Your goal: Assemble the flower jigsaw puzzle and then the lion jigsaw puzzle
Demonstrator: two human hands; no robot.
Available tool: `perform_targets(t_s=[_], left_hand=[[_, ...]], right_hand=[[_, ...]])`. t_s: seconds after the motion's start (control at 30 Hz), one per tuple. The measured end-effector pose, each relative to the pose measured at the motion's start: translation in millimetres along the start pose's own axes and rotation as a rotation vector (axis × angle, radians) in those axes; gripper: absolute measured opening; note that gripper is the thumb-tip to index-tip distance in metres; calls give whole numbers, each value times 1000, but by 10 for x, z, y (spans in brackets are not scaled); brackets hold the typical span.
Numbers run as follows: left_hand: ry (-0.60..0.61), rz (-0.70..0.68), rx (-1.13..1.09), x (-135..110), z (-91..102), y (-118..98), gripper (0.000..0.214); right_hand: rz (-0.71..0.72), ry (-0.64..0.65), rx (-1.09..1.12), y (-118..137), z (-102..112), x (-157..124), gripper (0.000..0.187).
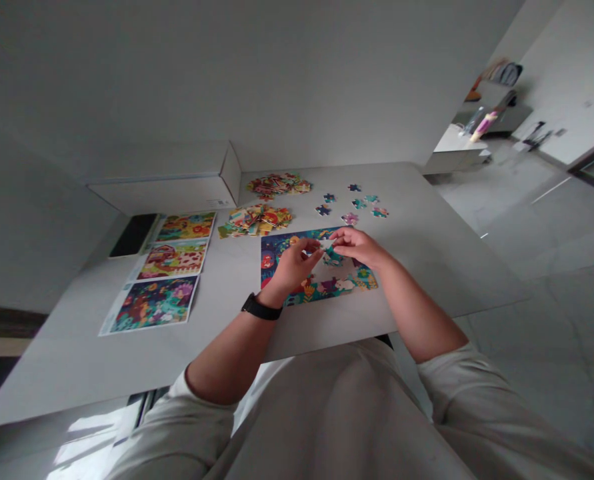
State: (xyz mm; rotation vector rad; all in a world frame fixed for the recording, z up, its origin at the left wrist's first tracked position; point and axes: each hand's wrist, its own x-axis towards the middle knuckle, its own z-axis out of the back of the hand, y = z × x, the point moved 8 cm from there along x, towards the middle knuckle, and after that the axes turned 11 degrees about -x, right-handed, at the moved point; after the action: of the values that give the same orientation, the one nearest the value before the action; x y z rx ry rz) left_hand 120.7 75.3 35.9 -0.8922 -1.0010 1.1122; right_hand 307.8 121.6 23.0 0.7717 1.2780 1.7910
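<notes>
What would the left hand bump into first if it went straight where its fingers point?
Most likely the right hand, which faces the left hand over the puzzle. Depth is hard to judge, so it might brush the puzzle first.

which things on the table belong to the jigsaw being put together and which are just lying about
Belong to the job:
- puzzle, part-built
- loose pieces beyond it
- bottom picture, likely its guide: similar dark colours

Probably just lying about:
- front pile and back pile, differently coloured
- middle picture
- top picture
- white box
- black slab
</notes>
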Motion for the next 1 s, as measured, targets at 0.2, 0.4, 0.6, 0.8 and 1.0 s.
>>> perform_targets(t_s=[0.2, 0.4, 0.6, 0.8, 1.0], left_hand=[[89, 21, -110, 8, -84, 90, 20], [121, 67, -161, 2, -124, 98, 19], [101, 154, -257, -21, -106, 85, 22], [77, 206, -297, -25, -72, 97, 28], [93, 161, -171, -10, -78, 153, 25]], right_hand=[[24, 54, -21, -1, -99, 25, 43], [38, 53, -49, 16, -73, 11, 45], [16, 32, -80, 33, 17, -28, 44], [-27, 15, -34, -27, 55, -17, 43], [-10, -57, -33, 20, 103, -16, 42]])
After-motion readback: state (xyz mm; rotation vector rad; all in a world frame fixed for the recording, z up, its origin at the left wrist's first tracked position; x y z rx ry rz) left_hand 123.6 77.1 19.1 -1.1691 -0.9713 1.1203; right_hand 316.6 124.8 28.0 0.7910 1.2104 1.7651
